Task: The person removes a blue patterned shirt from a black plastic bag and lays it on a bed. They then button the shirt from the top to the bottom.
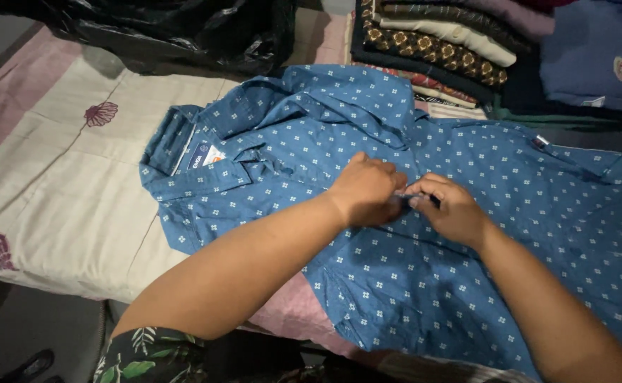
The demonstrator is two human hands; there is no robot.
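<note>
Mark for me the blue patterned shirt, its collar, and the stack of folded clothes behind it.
Blue patterned shirt (396, 284): head view, on the front panel below the hands.
Collar (173, 138): head view, on the collar band at the shirt's left end.
Stack of folded clothes (431, 46): head view, on the brown patterned garment's folded edge.

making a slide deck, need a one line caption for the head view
Left hand and right hand pinch the front of a blue cotton shirt with white diamond dots spread on a cream bedsheet.
</note>
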